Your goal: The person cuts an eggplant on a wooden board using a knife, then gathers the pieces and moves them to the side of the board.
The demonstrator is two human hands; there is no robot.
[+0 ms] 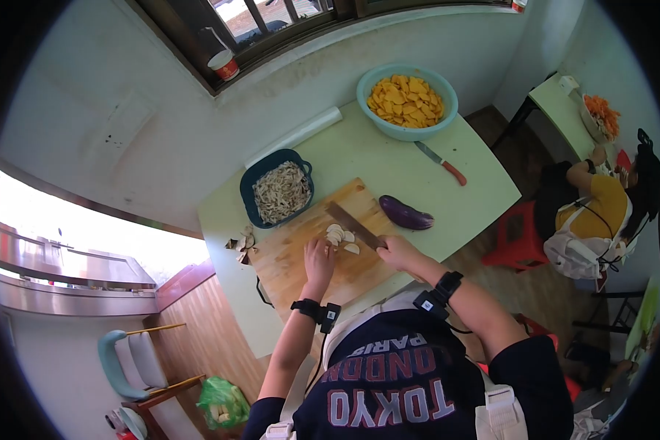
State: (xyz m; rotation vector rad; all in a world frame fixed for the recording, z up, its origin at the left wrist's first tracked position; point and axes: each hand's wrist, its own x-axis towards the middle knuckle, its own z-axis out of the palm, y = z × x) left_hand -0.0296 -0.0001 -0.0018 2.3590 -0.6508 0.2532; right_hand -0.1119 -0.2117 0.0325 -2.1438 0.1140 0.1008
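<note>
Holding knife (355, 225), shirt (400, 392) reading PARIS, LONDON, TOKYO

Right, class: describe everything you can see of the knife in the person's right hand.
The knife has a long, broad, dark blade that looks like metal; the right hand grips it and hides much of its handle. The blade slants over the wooden board, its far end pointing away from the person, beside the pale slices. Whether its edge touches the board is unclear.

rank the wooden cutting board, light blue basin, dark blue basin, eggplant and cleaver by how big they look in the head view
1. Wooden cutting board
2. Light blue basin
3. Dark blue basin
4. Eggplant, cleaver: too alike to rank
</note>
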